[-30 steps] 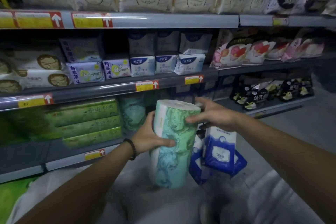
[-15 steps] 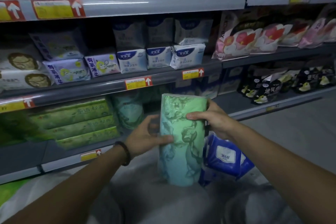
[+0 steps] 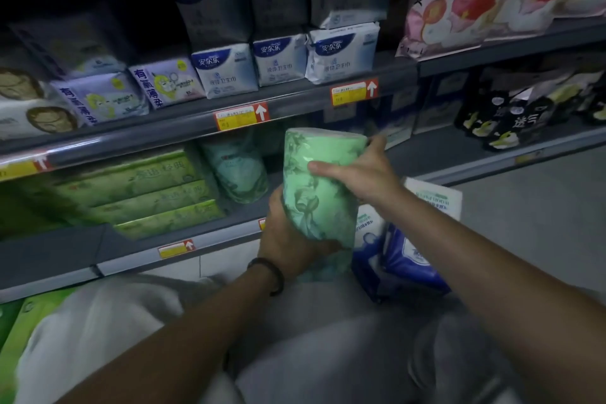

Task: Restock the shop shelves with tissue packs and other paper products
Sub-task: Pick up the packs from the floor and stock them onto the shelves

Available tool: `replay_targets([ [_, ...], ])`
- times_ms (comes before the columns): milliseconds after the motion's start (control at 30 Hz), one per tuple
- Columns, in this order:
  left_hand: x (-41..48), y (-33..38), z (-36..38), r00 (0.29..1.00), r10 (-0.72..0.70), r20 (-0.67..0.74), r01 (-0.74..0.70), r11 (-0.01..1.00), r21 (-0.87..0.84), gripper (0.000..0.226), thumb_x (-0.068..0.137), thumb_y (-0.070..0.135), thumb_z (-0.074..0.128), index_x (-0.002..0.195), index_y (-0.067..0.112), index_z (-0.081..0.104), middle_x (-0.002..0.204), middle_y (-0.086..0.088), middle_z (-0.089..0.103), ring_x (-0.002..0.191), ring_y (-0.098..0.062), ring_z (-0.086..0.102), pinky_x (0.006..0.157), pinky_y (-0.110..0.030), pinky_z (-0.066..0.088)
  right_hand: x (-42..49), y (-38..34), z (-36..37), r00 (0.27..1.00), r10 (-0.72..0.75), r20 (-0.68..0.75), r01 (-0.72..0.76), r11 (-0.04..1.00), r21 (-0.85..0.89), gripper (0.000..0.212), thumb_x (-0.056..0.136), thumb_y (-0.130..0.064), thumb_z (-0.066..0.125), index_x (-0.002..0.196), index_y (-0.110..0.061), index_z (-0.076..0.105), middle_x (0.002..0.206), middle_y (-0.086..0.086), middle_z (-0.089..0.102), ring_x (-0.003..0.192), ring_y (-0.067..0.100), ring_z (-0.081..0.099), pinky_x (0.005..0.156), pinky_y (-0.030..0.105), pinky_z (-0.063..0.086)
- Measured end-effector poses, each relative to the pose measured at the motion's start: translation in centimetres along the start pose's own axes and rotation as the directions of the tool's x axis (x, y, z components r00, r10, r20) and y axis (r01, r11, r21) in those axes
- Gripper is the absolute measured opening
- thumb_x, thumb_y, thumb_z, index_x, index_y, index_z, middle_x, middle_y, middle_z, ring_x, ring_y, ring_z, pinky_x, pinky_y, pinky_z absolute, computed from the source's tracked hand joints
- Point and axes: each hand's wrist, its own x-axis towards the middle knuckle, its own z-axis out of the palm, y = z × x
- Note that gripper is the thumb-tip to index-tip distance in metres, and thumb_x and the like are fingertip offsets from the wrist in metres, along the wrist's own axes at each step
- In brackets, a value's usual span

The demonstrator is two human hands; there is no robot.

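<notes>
Shelving [image 3: 183, 138] fills the top half of my view, its grey rails running from nine o'clock up toward three. On the low shelf, at nine o'clock from my hands, three flat green packs [image 3: 147, 193] lie stacked, and a shelved roll [image 3: 239, 167] stands tilted just beside them at their three o'clock. Blue packs [image 3: 406, 259] sit low at four o'clock from my hands. The roll [image 3: 319, 187], printed green, hangs near centre in front of the low shelf, almost upright, held between both my hands. My left hand [image 3: 288, 239] cups it at its seven o'clock, fingers curled under the bottom. My right hand [image 3: 364, 170] clamps its upper side at two o'clock, thumb across the front. A dark band [image 3: 269, 272] circles my left wrist.
</notes>
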Motion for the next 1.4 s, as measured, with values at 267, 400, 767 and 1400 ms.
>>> replay_targets([
  [267, -0.5, 0.2, -2.3, 0.894, -0.139, 0.425, 0.244, 0.948, -0.203, 0.091, 0.069, 0.007, 0.094, 0.142, 0.034, 0.048, 0.127, 0.005, 0.073, 0.118, -0.019, 0.07, 0.086, -0.038, 0.061, 1.5, 0.7, -4.7, 0.954, 0.02, 0.3, -0.028, 0.999, 0.021, 0.145, 0.035, -0.059, 0.104, 0.159, -0.028, 0.035, 0.136, 0.001, 0.064, 0.116, 0.023, 0.07, 0.098, 0.047, 0.061],
  [400, -0.9, -0.3, -3.8, 0.802, -0.115, 0.586, 0.326, 0.907, -0.267, 0.085, 0.076, 0.008, 0.086, 0.149, 0.023, 0.046, 0.139, -0.013, 0.066, 0.128, -0.037, 0.063, 0.106, -0.055, 0.05, 1.2, 0.7, -5.1, 0.944, 0.044, 0.328, -0.095, 0.985, 0.142, 0.11, 0.05, -0.042, 0.098, 0.15, -0.03, 0.052, 0.132, 0.002, 0.07, 0.112, 0.026, 0.073, 0.08, 0.04, 0.06],
  [767, -2.5, -1.5, -3.7, 0.888, -0.118, 0.444, 0.204, 0.968, -0.15, 0.097, 0.065, 0.014, 0.096, 0.134, 0.046, 0.035, 0.139, 0.011, 0.058, 0.125, -0.006, 0.062, 0.089, -0.025, 0.059, -0.1, 0.0, -1.7, 0.998, 0.053, 0.033, -0.057, 0.985, 0.163, 0.08, 0.055, -0.032, 0.106, 0.119, -0.021, 0.06, 0.112, -0.001, 0.072, 0.097, 0.019, 0.075, 0.08, 0.037, 0.065],
  [1400, -0.2, 1.1, -8.4, 0.98, -0.195, 0.029, 0.178, 0.814, -0.552, 0.098, 0.068, -0.005, 0.089, 0.144, 0.036, 0.042, 0.131, -0.004, 0.068, 0.111, -0.03, 0.073, 0.078, -0.054, 0.063, -0.1, 3.5, -2.5, 0.87, 0.444, 0.217, -0.487, 0.844, 0.226, 0.084, 0.06, -0.065, 0.088, 0.128, -0.023, 0.061, 0.122, 0.014, 0.07, 0.109, 0.042, 0.07, 0.086, 0.059, 0.059],
])
